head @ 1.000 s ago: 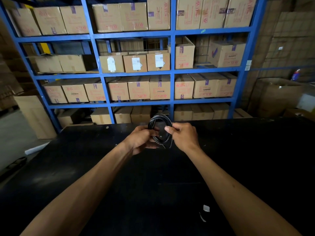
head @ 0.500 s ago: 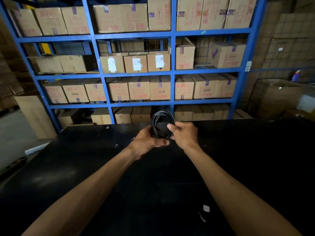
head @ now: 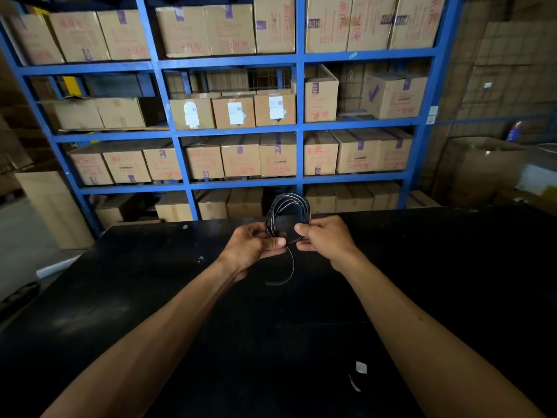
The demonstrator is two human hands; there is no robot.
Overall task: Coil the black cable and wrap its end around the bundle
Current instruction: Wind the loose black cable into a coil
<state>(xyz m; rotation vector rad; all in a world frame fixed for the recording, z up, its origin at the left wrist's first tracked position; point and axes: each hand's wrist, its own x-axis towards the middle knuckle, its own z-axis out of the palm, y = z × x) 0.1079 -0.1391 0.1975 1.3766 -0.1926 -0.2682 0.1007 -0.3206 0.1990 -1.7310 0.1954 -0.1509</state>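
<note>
Coiled black cable (head: 287,212) upright between left hand (head: 256,247) and right hand (head: 327,239), both pinching it.

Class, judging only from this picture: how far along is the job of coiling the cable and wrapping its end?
Done: the black cable is gathered into round loops. In hand: the left hand and right hand pinch the bundle's lower part above the black table. Left: the loose tail hangs below, not yet wrapped around the bundle.

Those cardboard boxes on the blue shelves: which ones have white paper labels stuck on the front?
The three small boxes side by side in the middle bay of the second shelf from the top. Each carries a white sheet on its front; the other boxes show only printed markings.
</note>
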